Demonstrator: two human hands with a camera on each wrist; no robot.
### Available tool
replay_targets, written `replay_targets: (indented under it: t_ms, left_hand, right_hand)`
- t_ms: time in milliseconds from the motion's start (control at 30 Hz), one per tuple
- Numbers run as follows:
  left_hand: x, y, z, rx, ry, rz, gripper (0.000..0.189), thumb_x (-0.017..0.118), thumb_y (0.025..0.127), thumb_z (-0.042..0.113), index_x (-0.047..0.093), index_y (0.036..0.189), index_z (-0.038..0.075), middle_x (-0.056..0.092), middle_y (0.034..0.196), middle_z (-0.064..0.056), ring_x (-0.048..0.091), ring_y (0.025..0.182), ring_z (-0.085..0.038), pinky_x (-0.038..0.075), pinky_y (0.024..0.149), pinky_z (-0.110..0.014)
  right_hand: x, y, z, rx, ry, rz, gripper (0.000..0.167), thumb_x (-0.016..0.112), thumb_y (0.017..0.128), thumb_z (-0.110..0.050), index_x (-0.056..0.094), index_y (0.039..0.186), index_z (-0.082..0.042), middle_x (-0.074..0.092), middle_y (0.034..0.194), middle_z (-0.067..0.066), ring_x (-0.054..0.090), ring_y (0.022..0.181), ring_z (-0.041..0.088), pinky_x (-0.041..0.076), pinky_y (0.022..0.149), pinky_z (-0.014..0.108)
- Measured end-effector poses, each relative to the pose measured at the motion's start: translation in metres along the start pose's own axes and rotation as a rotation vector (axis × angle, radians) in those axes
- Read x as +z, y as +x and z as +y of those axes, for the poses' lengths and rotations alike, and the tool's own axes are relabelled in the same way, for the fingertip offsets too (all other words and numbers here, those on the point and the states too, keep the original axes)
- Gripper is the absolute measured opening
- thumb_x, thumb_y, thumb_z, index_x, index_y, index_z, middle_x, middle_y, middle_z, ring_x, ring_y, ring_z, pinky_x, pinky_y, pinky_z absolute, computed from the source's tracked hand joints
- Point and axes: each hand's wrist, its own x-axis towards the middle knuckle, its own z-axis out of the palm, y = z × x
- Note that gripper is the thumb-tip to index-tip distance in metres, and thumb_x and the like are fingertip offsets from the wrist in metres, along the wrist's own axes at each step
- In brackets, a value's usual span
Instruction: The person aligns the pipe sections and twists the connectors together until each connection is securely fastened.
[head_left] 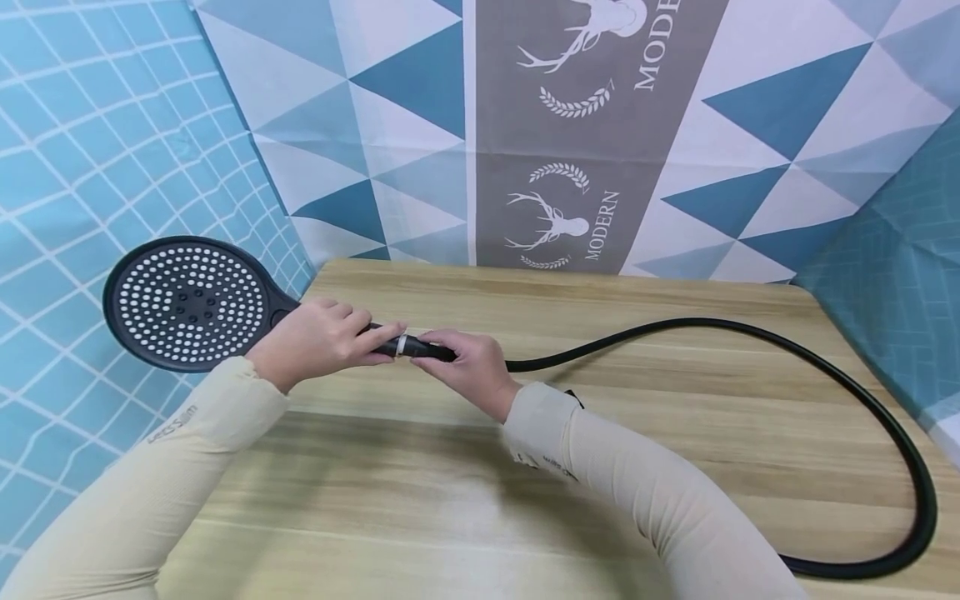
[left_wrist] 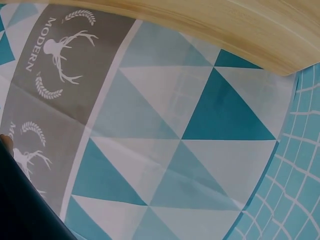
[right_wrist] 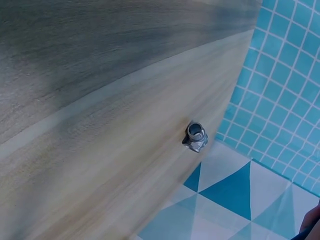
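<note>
A black handheld shower head (head_left: 193,304) with a round face full of pale nozzles is held up at the left in the head view. My left hand (head_left: 318,337) grips its handle from above, fingers wrapped over it. At the handle's end a white ring (head_left: 401,345) shows. Right beside that ring, my right hand (head_left: 476,367) pinches the black end fitting (head_left: 435,351) of the shower hose (head_left: 705,322) between thumb and fingers. In the right wrist view, fingers (right_wrist: 311,220) barely enter at the lower right edge.
The black hose loops across the right side of the wooden table (head_left: 420,500). A small chrome fitting (right_wrist: 196,137) stands near the table's edge in the right wrist view. Blue tiled sheeting (head_left: 112,150) rises at the left, and a triangle-patterned sheet (head_left: 405,108) hangs behind.
</note>
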Motion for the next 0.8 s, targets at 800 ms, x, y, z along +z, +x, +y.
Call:
replay_targets:
  t_ms: [800]
  left_hand:
    - [0.0081, -0.0033, -0.0032, 0.005, -0.012, 0.027, 0.042, 0.032, 0.105, 0.038, 0.064, 0.105, 0.01, 0.047, 0.06, -0.005, 0.041, 0.04, -0.018, 0.036, 0.039, -0.027]
  right_hand:
    - [-0.0002, 0.004, -0.0059, 0.137, -0.093, -0.085, 0.029, 0.081, 0.077, -0.014, 0.069, 0.1, -0.001, 0.071, 0.085, 0.008, 0.063, 0.063, 0.012, 0.046, 0.057, 0.015]
